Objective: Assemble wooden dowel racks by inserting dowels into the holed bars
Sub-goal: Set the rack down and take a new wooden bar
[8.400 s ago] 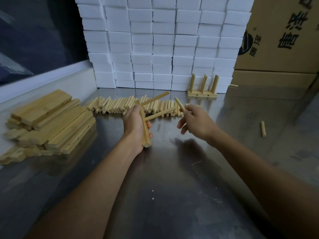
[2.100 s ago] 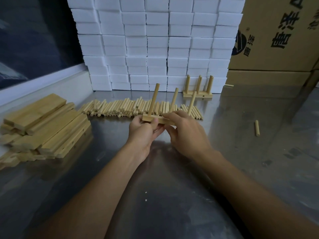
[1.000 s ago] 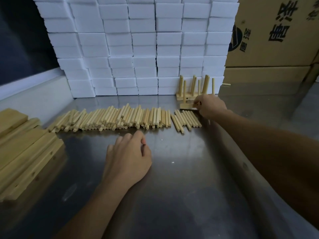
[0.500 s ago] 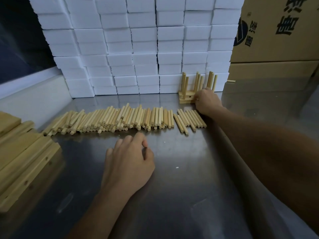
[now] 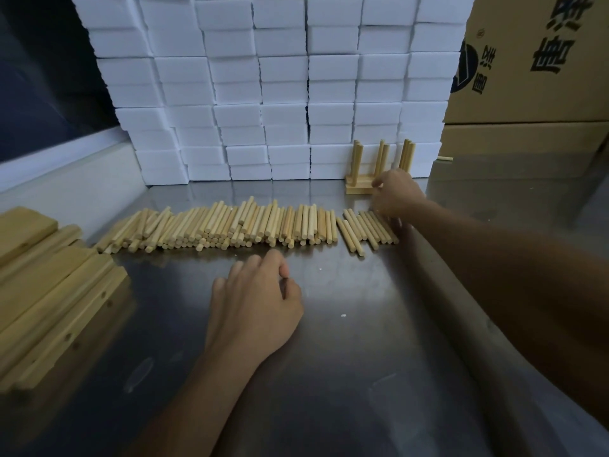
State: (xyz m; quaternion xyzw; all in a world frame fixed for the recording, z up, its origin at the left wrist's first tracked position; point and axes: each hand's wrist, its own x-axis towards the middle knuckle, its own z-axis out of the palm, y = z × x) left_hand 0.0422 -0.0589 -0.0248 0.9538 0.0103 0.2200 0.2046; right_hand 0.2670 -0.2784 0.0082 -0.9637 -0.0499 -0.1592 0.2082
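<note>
Two finished racks, each a wooden bar with three upright dowels, stand one against the other at the back by the white blocks. My right hand is just right of their bars, thumb near the bar ends. Its loosely bent fingers hang over the right end of the dowel row and hold nothing that I can see. A long row of loose dowels lies across the steel table. My left hand rests on the table in front of the row, fingers loosely curled, empty. Holed bars are stacked at the left.
A wall of white foam blocks closes the back. Cardboard boxes stand at the back right, with one stray dowel at their foot. A pale ledge runs along the left.
My right hand carried the newly built rack to the back and set it against the first one; it now sits beside the bars. My left hand stays resting on the table.
</note>
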